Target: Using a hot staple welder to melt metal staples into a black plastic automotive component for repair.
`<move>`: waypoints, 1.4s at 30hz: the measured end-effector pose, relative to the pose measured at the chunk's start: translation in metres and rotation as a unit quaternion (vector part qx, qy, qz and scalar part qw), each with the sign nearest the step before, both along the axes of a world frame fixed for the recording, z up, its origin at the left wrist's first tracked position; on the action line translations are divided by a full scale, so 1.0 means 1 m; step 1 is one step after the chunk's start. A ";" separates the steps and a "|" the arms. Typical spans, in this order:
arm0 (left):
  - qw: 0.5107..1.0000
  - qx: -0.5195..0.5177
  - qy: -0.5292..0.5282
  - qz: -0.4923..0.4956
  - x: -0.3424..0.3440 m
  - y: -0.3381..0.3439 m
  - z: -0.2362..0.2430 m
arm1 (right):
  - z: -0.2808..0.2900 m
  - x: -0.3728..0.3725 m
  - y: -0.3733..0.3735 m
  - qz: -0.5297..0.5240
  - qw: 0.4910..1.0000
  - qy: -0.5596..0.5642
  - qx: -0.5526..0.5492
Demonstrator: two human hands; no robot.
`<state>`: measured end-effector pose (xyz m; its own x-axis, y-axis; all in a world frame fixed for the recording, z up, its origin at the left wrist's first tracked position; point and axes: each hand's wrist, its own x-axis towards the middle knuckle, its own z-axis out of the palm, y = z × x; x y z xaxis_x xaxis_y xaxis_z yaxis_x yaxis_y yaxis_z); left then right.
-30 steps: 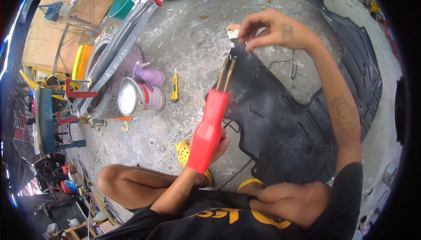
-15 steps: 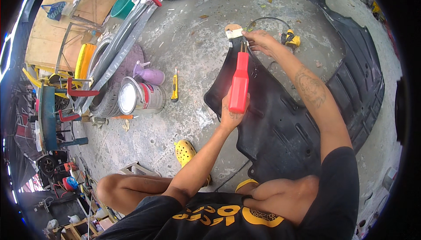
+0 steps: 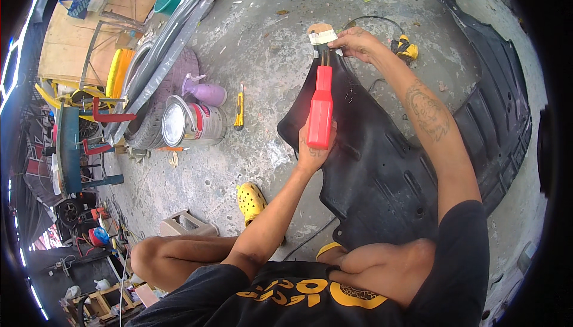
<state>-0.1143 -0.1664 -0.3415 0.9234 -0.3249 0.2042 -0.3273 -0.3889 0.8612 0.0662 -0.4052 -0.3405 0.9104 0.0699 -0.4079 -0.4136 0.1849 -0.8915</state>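
My left hand (image 3: 314,149) is wrapped round a red hot stapler (image 3: 320,115), a plastic welding tool with two thin metal prongs pointing away from me. The prongs reach the narrow far end of a large black plastic car splash shield (image 3: 376,166) on the floor. At that tip, light tape (image 3: 322,37) holds a piece of brown cardboard (image 3: 320,28). My right hand (image 3: 356,45) pinches the edge of the tip beside the tape, fingers closed. Whether the prongs touch the plastic, I cannot tell.
A yellow box cutter (image 3: 239,109), a paint can (image 3: 206,125) and a purple spray bottle (image 3: 206,92) are on the left, near a tyre (image 3: 179,64). A yellow and black corded tool (image 3: 406,47) lies beyond my right hand. A small stool (image 3: 188,224) stands by my left knee.
The hot stapler has tilted and shifted slightly left, its prongs higher on the tip. My right hand keeps its pinch on the edge. The whole view has shifted a little.
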 end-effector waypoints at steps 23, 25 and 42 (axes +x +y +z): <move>0.999 -0.028 0.024 0.028 0.011 -0.021 0.002 | 0.014 -0.010 -0.015 0.041 0.995 0.010 0.094; 0.999 -0.026 0.017 0.028 0.011 -0.022 0.001 | 0.014 -0.011 -0.015 0.039 0.994 0.010 0.099; 0.998 -0.060 0.000 0.026 0.008 -0.031 -0.012 | 0.000 -0.009 -0.014 0.041 0.994 -0.008 0.100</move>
